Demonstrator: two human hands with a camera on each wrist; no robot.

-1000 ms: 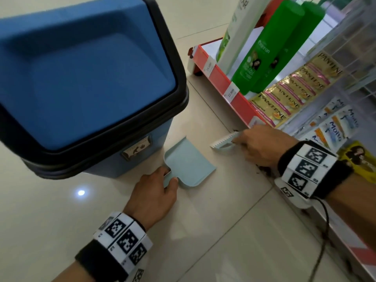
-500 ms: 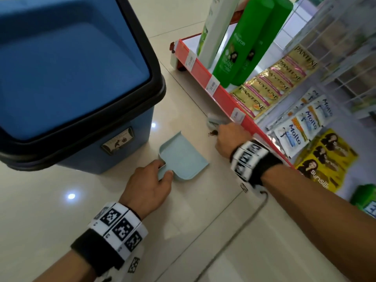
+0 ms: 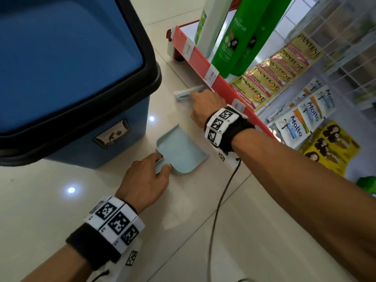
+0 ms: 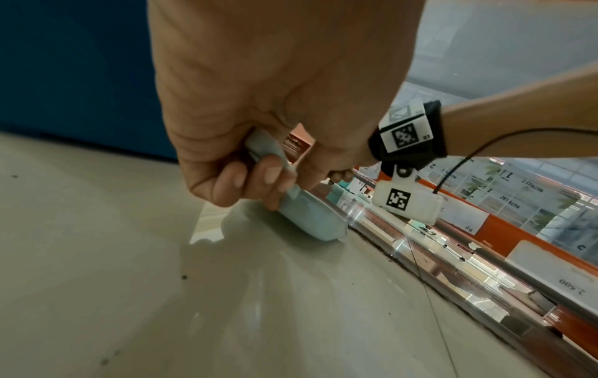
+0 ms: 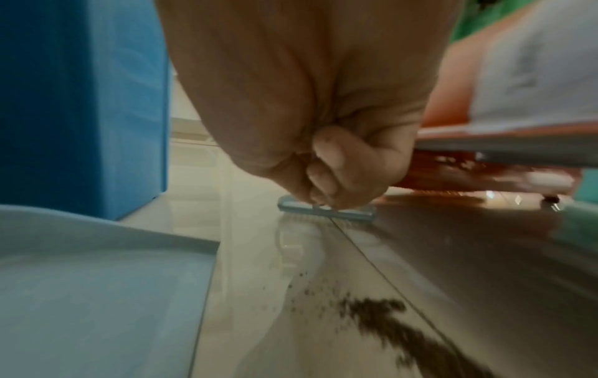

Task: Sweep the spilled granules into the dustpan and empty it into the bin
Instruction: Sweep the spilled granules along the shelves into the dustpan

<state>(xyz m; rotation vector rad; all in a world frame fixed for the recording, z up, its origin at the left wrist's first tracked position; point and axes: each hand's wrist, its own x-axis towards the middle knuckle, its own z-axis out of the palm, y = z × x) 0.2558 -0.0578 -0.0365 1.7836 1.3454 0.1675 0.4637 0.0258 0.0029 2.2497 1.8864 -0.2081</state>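
Observation:
A pale blue dustpan point(image 3: 183, 151) lies flat on the tiled floor beside the blue bin point(image 3: 67, 74). My left hand point(image 3: 146, 180) grips its short handle point(image 4: 268, 151), fingers curled round it. My right hand point(image 3: 205, 106) holds a small pale blue brush point(image 3: 188, 92) with its bristles down on the floor, just beyond the pan and close to the shelf base. In the right wrist view a dark streak of granules point(image 5: 404, 335) lies on the tile between the brush point(image 5: 327, 211) and the dustpan's lip point(image 5: 107, 281). My right arm hides the granules in the head view.
A red-edged shelf point(image 3: 207, 70) with green shampoo bottles point(image 3: 234, 37) and sachets point(image 3: 272, 70) runs along the right, low to the floor. The bin's black rim point(image 3: 150, 64) overhangs the pan on the left. A wrist cable point(image 3: 219, 202) trails over the tiles.
My right hand with the brush has moved farther along the shelf base, away from the dustpan. The left hand keeps the dustpan in the same spot.

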